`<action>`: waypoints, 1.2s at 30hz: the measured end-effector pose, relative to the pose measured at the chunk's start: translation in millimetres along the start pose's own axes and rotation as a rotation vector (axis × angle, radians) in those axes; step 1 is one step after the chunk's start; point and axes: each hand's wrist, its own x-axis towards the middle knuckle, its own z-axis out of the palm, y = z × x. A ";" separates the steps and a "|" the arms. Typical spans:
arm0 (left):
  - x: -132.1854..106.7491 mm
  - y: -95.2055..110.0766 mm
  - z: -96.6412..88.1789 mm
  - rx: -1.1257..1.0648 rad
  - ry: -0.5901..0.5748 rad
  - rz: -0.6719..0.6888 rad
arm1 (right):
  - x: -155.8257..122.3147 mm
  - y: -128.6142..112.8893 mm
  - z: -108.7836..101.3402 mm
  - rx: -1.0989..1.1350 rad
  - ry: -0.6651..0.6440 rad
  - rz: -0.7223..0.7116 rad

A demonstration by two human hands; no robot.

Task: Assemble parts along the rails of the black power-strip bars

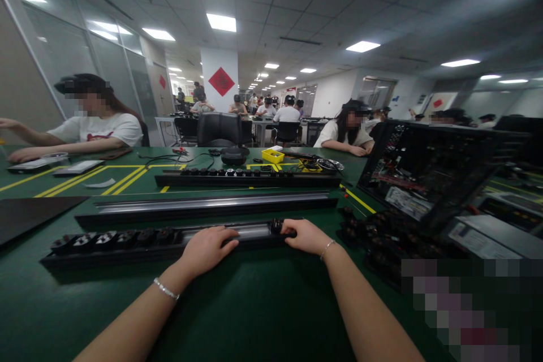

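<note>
A long black channel rail (241, 242) lies across the green table in front of me. A row of black modules (127, 236), some with silvery parts on top, fills its left part. My left hand (207, 246) lies palm down over the middle of this rail, fingers stretched and thumb apart, touching it. At the rail's right end, my right hand (307, 236) pinches a small black module (277, 227) seated at the channel. Between the two hands the channel's silvery inside shows bare. Both wrists wear bracelets.
Beyond lie a second rail (212, 203) with a bare channel and a third rail (254, 179) holding modules. A pile of black parts (373, 237) and an open computer case (424, 175) stand right. A yellow bin (272, 155) sits farther back. Co-workers sit across and left.
</note>
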 end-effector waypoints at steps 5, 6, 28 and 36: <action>0.0 -0.1 0.3 0.013 0.000 0.002 | -0.6 -0.8 -0.7 0.015 0.016 0.007; 0.2 -0.3 0.5 0.019 0.001 0.005 | -0.6 -0.5 -0.7 0.023 0.013 0.005; -0.1 1.4 -0.7 -0.002 0.000 -0.013 | 0.1 7.7 1.7 0.091 0.062 0.074; 0.0 0.5 0.2 0.008 0.008 0.007 | -5.1 8.8 -4.9 0.155 0.055 0.106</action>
